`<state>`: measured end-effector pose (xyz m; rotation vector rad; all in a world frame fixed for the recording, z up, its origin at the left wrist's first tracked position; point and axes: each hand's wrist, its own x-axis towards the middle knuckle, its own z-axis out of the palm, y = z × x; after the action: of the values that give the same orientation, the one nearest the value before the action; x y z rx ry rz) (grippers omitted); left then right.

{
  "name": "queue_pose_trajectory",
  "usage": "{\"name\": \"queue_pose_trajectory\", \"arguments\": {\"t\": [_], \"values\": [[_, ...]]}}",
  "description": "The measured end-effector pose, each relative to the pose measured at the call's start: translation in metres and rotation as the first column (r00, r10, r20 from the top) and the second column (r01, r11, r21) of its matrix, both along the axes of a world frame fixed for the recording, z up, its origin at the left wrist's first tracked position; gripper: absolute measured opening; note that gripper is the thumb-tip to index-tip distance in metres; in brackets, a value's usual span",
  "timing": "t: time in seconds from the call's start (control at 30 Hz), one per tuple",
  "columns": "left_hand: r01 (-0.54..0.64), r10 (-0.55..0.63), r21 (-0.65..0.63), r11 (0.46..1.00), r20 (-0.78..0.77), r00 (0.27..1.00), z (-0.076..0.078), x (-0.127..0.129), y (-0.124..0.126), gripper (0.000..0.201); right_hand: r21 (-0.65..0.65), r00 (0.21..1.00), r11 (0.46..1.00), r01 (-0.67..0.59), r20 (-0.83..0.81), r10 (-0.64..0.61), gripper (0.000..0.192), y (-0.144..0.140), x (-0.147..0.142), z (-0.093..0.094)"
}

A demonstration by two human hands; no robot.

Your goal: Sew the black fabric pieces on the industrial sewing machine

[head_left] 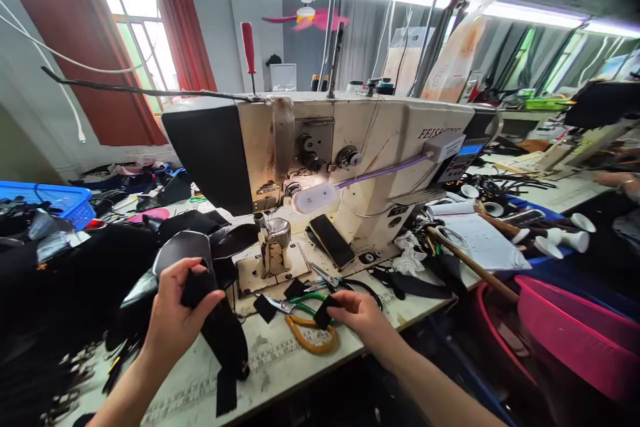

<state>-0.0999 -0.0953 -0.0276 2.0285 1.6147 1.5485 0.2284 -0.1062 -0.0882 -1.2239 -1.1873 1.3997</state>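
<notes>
My left hand [175, 310] is closed around a black strap-like piece [223, 337], whose lower end lies across the table near the front edge. Between the thumb and fingers of my right hand [363, 317] is a small black fabric square [326, 311]. That square is just above scissors [313, 340] with orange and green handles. Two more small black squares lie by the blades, one of them a black patch [265, 308] to the left. Behind my right hand rests a second pair of scissors [325, 275] with dark handles. The sewing machine's post [274, 250] stands beyond both hands.
The sewing machine [385, 140] spans the middle, with a phone [333, 240] on its bed. Black pieces are heaped at left beside a blue basket [75, 203]. Pink tubs [580, 333] stand at lower right. A notebook [480, 237] lies behind a wooden stick [475, 267].
</notes>
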Motion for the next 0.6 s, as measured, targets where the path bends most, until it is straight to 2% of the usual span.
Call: {"name": "queue_pose_trajectory", "arguments": {"t": [0.1, 0.2, 0.3, 0.4, 0.5, 0.57, 0.6], "values": [[-0.117, 0.117, -0.002, 0.993, -0.025, 0.993, -0.001, 0.004, 0.010, 0.043, 0.130, 0.961, 0.980, -0.148, 0.254, 0.112, 0.009, 0.012, -0.041, -0.007], [-0.144, 0.143, -0.002, 0.990, -0.067, 0.987, 0.007, 0.007, 0.012, 0.033, 0.235, 0.877, 0.940, -0.248, 0.467, 0.114, 0.013, 0.030, -0.093, -0.018], [-0.152, 0.154, 0.035, 0.988, -0.074, 0.985, 0.013, 0.009, 0.008, 0.028, 0.256, 0.786, 0.900, -0.352, 0.603, 0.136, 0.022, 0.044, -0.126, -0.028], [-0.204, 0.209, 0.117, 0.972, -0.030, 0.978, 0.010, 0.003, 0.003, 0.027, 0.240, 0.728, 0.878, -0.415, 0.666, 0.162, 0.030, 0.050, -0.129, -0.032], [-0.286, 0.284, 0.210, 0.935, 0.039, 0.958, 0.006, -0.011, 0.000, 0.028, 0.192, 0.714, 0.887, -0.419, 0.674, 0.191, 0.031, 0.047, -0.116, -0.028], [-0.357, 0.340, 0.280, 0.891, 0.109, 0.934, 0.008, -0.019, -0.002, 0.029, 0.104, 0.689, 0.869, -0.484, 0.658, 0.305, 0.033, 0.038, -0.113, -0.024], [-0.398, 0.368, 0.312, 0.863, 0.151, 0.917, 0.012, -0.021, -0.003, 0.029, 0.052, 0.663, 0.845, -0.532, 0.647, 0.378, 0.042, 0.031, -0.115, -0.022]]}}
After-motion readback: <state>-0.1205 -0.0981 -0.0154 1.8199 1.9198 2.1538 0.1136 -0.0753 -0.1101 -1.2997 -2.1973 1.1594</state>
